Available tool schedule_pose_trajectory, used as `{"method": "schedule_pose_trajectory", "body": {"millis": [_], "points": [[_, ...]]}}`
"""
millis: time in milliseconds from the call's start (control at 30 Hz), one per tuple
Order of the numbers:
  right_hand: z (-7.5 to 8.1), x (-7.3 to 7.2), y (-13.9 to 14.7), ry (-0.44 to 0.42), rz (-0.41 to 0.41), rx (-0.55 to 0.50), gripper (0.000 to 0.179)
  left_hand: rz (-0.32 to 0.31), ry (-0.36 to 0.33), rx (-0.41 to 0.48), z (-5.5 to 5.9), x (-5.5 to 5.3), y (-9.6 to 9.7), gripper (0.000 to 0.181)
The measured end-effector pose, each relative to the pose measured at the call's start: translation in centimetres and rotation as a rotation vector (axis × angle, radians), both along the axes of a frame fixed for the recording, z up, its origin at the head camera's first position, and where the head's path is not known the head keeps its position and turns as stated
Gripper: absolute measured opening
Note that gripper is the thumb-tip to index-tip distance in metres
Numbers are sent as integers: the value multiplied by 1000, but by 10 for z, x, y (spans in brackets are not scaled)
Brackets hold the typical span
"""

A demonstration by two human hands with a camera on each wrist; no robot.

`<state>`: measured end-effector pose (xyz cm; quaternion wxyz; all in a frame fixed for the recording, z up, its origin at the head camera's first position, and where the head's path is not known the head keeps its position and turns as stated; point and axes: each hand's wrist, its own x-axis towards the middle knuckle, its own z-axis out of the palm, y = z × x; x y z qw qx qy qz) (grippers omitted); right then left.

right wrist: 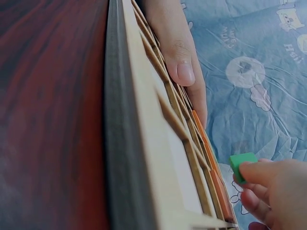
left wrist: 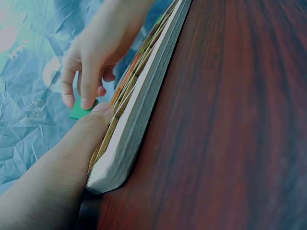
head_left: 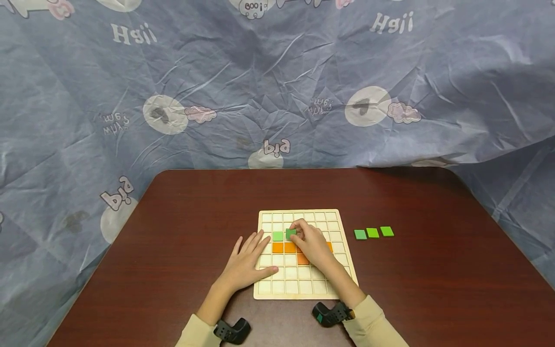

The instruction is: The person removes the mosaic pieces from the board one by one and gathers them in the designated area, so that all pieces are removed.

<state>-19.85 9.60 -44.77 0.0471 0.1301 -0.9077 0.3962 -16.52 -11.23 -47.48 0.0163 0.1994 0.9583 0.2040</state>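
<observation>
A pale wooden grid board (head_left: 299, 297) lies on the table under both hands. My right hand (head_left: 314, 246) pinches a green square tile (head_left: 290, 234) between thumb and fingers; in the right wrist view the tile (right wrist: 243, 163) is held up off the grid. Just left of it, a light green tile (head_left: 277, 236) sits in a cell. Orange tiles (head_left: 278, 247) form a row below, partly covered by the right hand, with another orange tile (head_left: 303, 259) under that row. With fingers spread, my left hand (head_left: 246, 266) rests on the board's left edge.
To the right of the board, three loose green tiles (head_left: 372, 233) lie in a line on the dark brown table (head_left: 412, 279). A printed blue-grey cloth (head_left: 277, 96) hangs behind the table. Each wrist wears a black device (head_left: 232, 331).
</observation>
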Motion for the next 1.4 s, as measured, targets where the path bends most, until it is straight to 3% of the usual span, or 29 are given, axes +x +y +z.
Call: {"method": "schedule_pose_trajectory", "body": {"millis": [367,700,1400], "points": [[11,-4,17,-97,-14,-122,17,-4,-1,6,0,1,-1,83],[17,-3,53,-51,-53,-97,21,-14,-5,14,0,1,-1,83],[13,5,148,63,-195,26,24,-13,9,11,2,1,-1,82]]}}
